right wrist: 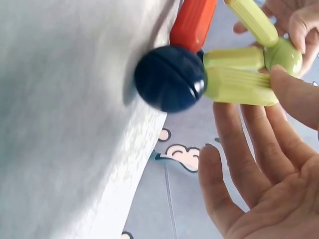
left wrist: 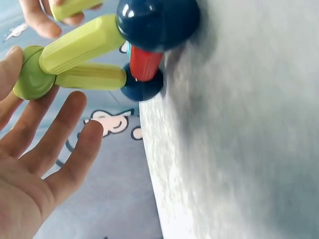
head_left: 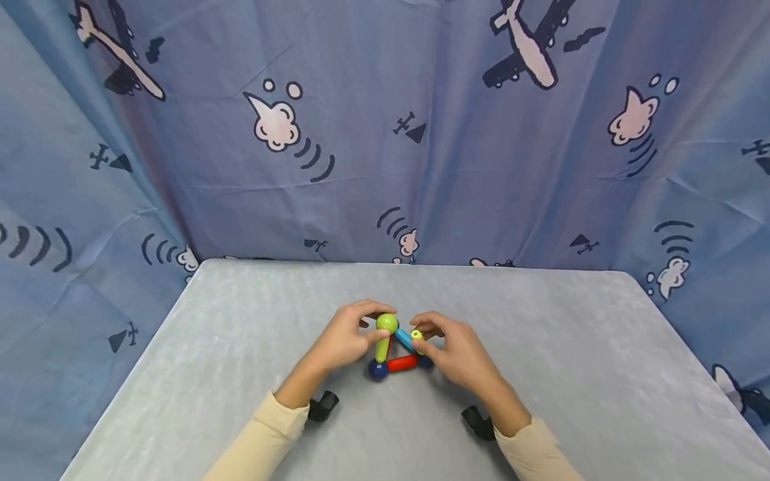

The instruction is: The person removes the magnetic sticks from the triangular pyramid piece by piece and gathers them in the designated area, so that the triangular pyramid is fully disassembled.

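Observation:
A small frame of toy building rods and balls stands on the table between both hands. My left hand (head_left: 345, 335) pinches the light green ball (head_left: 387, 323) at its top. From that ball, two yellow-green rods (left wrist: 82, 44) slope down to dark blue balls (left wrist: 158, 22). My right hand (head_left: 457, 349) holds another yellow-green rod (right wrist: 240, 85) between thumb and fingers; its lower end meets a dark blue ball (right wrist: 170, 78), and its upper end points up, apart from the green ball. Along the base run a red rod (head_left: 402, 363) and a light blue rod (head_left: 406, 339).
The pale grey table (head_left: 541, 334) carries the frame near its middle. Behind it hangs a blue curtain (head_left: 361, 200) printed with planes and clouds. Black wrist mounts (head_left: 323, 406) sit under both forearms, close over the tabletop.

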Demonstrator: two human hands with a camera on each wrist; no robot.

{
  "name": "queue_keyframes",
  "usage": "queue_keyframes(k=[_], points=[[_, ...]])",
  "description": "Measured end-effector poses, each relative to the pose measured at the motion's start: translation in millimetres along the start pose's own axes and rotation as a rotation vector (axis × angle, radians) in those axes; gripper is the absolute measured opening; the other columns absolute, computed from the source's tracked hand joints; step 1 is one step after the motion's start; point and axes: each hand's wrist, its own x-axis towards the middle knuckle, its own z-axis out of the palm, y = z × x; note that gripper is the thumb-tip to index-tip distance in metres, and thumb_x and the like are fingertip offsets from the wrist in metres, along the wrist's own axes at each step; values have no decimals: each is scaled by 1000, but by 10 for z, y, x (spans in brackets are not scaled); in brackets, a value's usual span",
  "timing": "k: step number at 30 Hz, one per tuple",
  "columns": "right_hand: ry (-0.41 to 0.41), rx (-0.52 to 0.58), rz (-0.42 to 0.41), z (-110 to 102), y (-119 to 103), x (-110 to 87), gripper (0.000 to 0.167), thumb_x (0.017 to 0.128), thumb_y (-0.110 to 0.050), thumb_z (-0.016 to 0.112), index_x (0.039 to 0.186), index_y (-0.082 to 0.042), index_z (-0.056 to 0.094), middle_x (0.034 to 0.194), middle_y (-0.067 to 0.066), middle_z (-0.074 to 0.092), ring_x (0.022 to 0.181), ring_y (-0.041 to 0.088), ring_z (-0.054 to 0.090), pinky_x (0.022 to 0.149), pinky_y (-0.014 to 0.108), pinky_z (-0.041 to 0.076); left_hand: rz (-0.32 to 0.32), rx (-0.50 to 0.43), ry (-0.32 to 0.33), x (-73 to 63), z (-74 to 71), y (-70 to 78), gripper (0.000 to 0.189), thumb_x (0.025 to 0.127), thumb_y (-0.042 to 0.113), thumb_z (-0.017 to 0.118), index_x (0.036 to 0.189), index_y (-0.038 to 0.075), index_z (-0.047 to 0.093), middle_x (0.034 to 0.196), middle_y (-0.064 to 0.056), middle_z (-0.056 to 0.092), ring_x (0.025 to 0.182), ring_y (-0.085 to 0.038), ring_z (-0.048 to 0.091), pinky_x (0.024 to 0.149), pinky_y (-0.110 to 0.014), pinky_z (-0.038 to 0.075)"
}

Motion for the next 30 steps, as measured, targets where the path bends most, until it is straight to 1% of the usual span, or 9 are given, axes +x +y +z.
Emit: queue_keyframes(k=[1, 3, 8, 13, 17, 22, 26, 30], points=[[-1, -3, 3, -12, 10, -18, 32, 87, -17, 77, 117, -16, 68, 104, -4, 74, 98, 20, 70, 90, 50, 53, -3, 0, -5, -17, -6, -18, 34, 90, 9, 72, 123, 15, 69, 122, -2, 69, 109, -21, 63, 90, -48, 53], [-7, -21, 1, -34, 30, -43, 32, 87, -16, 77, 119, -17, 69, 106, -4, 74, 99, 20, 69, 92, 51, 52, -27, 1, -6, -54, -33, -50, 35, 91, 10, 71, 125, 17, 68, 123, 0, 69, 110, -19, 62, 92, -47, 53], [-26, -61, 0, -119, 77, -105, 30, 89, -17, 75, 118, -18, 69, 112, -5, 72, 102, 19, 67, 96, 51, 51, -77, 15, -8, -126, -137, -111, 36, 92, 12, 70, 127, 19, 67, 124, 2, 68, 109, -18, 62, 93, -44, 53], [-2, -100, -30, -210, 144, -156, 29, 87, -12, 76, 116, -15, 70, 112, -1, 71, 102, 22, 67, 95, 51, 52, -79, 22, -23, -136, -224, -152, 36, 93, 14, 69, 129, 17, 65, 125, -1, 68, 110, -21, 61, 92, -43, 53], [3, -118, -61, -242, 199, -154, 30, 87, -9, 76, 116, -15, 70, 112, -1, 71, 102, 19, 67, 95, 50, 52, -94, 42, -18, -144, -277, -203, 36, 93, 14, 69, 129, 16, 65, 124, 0, 68, 110, -20, 61, 92, -42, 53], [-8, -122, -77, -252, 279, -182, 29, 86, -8, 76, 114, -14, 71, 110, -2, 71, 99, 18, 67, 94, 50, 52, -119, 56, -21, -195, -322, -256, 37, 93, 14, 69, 130, 14, 64, 125, -1, 67, 111, -20, 60, 91, -39, 52], [-23, -141, -85, -286, 333, -218, 26, 86, -9, 76, 112, -14, 71, 109, -3, 71, 99, 18, 67, 91, 48, 53, -120, 94, -14, -229, -361, -287, 37, 93, 14, 70, 129, 11, 64, 125, -2, 66, 112, -22, 61, 90, -42, 53], [-45, -181, -75, -333, 378, -228, 25, 86, -10, 76, 110, -15, 72, 108, -4, 71, 100, 19, 67, 89, 47, 53, -114, 126, -22, -250, -392, -313, 36, 92, 14, 70, 128, 9, 65, 124, -4, 67, 110, -23, 63, 90, -43, 54]])
